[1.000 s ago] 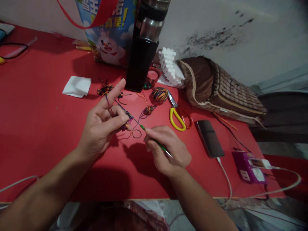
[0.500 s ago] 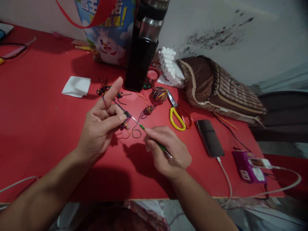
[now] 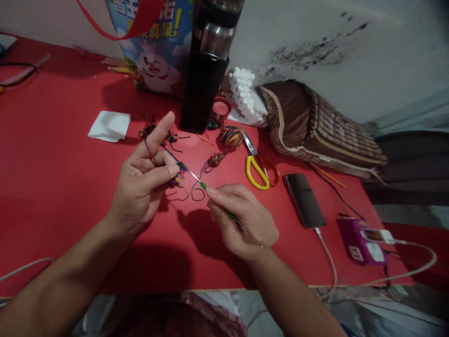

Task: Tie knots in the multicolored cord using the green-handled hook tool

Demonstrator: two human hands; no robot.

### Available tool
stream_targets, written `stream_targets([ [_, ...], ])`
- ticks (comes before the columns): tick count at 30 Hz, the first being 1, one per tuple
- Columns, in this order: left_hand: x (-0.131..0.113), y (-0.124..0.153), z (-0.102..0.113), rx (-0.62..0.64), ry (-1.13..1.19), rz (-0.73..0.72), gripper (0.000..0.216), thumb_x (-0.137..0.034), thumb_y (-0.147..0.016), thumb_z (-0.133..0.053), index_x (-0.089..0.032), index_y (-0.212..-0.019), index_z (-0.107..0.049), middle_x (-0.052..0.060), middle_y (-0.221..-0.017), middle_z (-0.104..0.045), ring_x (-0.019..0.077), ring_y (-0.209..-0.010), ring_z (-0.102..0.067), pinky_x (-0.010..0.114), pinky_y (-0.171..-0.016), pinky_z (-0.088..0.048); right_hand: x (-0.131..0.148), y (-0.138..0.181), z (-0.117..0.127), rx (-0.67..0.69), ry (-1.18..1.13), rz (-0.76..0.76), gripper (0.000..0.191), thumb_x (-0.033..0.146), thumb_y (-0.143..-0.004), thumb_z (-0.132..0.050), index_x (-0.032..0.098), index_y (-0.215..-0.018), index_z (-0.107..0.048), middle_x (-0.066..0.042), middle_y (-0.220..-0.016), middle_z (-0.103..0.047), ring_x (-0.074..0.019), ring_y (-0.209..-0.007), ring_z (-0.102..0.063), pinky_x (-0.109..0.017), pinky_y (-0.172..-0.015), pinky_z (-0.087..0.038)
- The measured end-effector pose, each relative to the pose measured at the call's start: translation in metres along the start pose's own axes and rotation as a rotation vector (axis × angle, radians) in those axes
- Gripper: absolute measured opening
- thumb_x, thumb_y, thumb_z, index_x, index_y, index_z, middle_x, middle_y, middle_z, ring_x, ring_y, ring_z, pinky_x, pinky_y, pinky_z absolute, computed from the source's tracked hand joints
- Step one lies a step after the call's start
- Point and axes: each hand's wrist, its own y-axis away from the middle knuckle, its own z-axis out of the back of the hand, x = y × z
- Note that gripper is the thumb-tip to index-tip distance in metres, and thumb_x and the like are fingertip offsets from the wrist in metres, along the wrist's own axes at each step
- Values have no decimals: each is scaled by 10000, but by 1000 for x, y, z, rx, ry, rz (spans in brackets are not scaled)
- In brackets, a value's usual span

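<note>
My left hand pinches a small multicoloured crochet piece between thumb and fingers. Its index finger points up, with dark yarn looped around it and running down to the piece. My right hand grips a crochet hook with a green handle. The hook's metal shaft reaches the edge of the piece; its tip is too small to make out there. Beyond the hands lie a small yarn bundle and a larger multicoloured yarn ball. Several knotted yarn pieces rest behind my left hand.
Scissors with yellow and red handles lie right of the yarn ball. A dark phone on a white cable, a purple box and a brown cushion are farther right. A black phone leans against a bottle; folded white paper lies left.
Both hands, the crochet piece and the hook appear slightly farther left, as does the whole scene. My grips look the same.
</note>
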Motion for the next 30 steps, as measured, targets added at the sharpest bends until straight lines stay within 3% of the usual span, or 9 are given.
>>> stream_targets([
  [13, -5, -2, -1, -13, 38, 29, 597, -44, -718, -796, -286, -1263, -833, -33, -657, -661, 110, -571, -527, 213, -556, -517, 1, 0, 0, -21, -21, 11, 411, 36, -1002, -641, 200, -1372, -713, -76, -986, -775, -168, -872, -772, -274, -655, -659],
  [22, -6, -9, 1, 48, 61, 59, 525, -99, -672, -816, -287, -1161, -861, -54, -585, -575, 55, -517, -418, 183, -499, -364, 2, 2, 0, -11, -48, 6, 443, 46, -994, -655, 215, -1399, -712, -81, -982, -783, -182, -895, -780, -294, -696, -685],
  [30, -10, -10, 0, 54, 84, 135, 491, -144, -642, -837, -240, -1122, -878, -61, -517, -504, 63, -499, -268, 215, -459, -286, 3, 0, 1, -4, -49, 1, 378, 47, -981, -671, 181, -1325, -755, -98, -967, -795, -182, -856, -785, -280, -671, -681],
])
